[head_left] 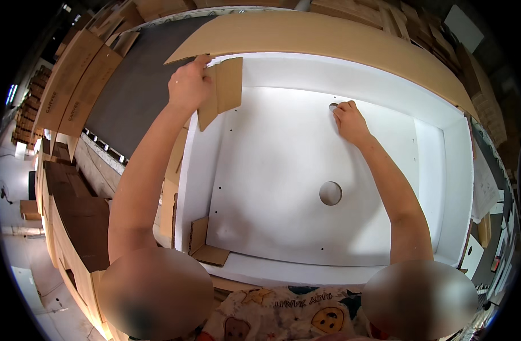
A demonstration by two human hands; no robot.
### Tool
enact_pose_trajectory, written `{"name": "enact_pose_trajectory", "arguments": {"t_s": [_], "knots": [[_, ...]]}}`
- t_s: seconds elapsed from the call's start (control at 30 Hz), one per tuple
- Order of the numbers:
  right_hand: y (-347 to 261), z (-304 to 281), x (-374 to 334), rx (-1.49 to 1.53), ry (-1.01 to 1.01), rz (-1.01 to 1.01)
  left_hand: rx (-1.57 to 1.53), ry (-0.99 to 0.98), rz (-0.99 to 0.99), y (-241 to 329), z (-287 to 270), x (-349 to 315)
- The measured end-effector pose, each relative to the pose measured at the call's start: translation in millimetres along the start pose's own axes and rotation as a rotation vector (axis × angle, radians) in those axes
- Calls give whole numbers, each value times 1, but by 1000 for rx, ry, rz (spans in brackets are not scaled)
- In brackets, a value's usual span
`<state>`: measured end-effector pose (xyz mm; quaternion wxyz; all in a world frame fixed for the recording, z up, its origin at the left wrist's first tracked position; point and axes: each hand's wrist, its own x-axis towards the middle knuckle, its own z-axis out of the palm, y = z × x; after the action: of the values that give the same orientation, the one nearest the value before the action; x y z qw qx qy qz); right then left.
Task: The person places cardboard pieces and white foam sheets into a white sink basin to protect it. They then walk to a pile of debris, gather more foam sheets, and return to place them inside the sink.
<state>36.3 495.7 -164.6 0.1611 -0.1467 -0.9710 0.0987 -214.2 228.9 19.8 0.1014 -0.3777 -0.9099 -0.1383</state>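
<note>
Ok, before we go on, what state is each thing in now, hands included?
Left hand: fingers closed on the far corner piece
Far corner piece: brown cardboard, folded, held at the far left corner
Right hand: fingers bent, at the small hole
Small hole: partly covered
Large round hole: uncovered
Near corner piece: folded, untouched
White box: open-topped

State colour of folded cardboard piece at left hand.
The folded cardboard piece is light brown, clearest in the head view.
</note>
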Motion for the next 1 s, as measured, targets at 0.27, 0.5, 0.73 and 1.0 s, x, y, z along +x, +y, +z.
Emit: {"name": "enact_pose_trajectory", "arguments": {"t_s": [0.27, 0.5, 0.73, 1.0], "knots": [[-41, 0, 30, -229, -209, 157, -32, 2, -24, -2, -16, 0], [-50, 3, 38, -135, -179, 383, 224, -35, 167, 9, 4, 11], [-57, -12, 34, -84, -132, 419, 165, -56, 313, 8, 13, 23], [-51, 3, 30, -147, -90, 215, -163, -65, 296, 0, 18, 39]]}}
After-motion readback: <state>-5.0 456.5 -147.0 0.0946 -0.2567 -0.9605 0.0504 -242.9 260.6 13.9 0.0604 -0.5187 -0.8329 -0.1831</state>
